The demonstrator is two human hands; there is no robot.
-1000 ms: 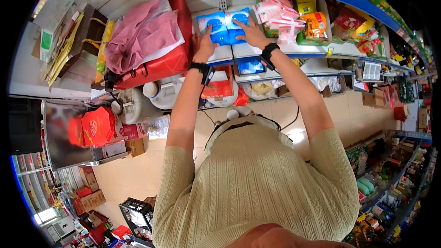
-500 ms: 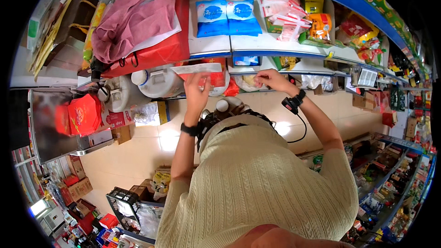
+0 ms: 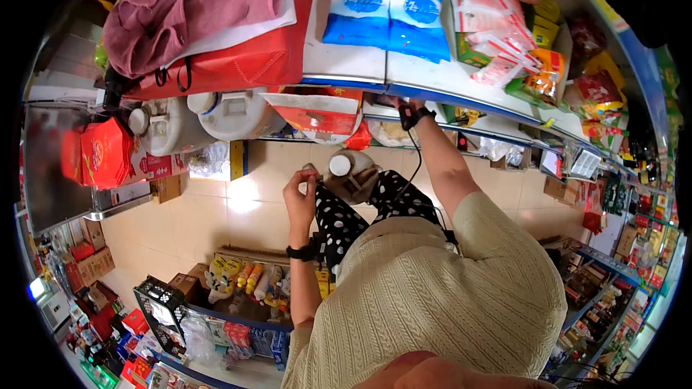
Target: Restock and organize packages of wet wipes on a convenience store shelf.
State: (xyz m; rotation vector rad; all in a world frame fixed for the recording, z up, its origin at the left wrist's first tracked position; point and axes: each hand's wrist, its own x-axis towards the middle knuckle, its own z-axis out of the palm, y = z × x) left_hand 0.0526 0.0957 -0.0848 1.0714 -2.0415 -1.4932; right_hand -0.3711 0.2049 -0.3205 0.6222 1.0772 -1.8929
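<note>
My left hand [image 3: 299, 194] hangs above the floor beside my knee, below the shelf edge. Its fingers are loosely bent and apart, and I make out nothing in them. A container with a white cap [image 3: 339, 166] stands on the floor just to its right. My right hand [image 3: 411, 106] reaches in beneath the upper shelf's blue front edge, a black strapped device with a cable at its wrist. The shelf hides its fingers. Close by on the lower level is a clear bag with pale contents [image 3: 389, 133]. Above lie two blue-and-white packets [image 3: 386, 14] on the upper shelf.
A red bag [image 3: 238, 57] with a mauve cloth [image 3: 194, 7] fills the upper left. White jugs [image 3: 238, 119] and a red box [image 3: 317, 115] stand below. Pink-and-white packets [image 3: 497, 21] lie at right. A stocked low shelf [image 3: 245, 320] is behind me at left.
My left hand has dropped away from the red box toward my knee. My right hand has moved under the upper shelf. I have leaned closer, with my body turned somewhat.
</note>
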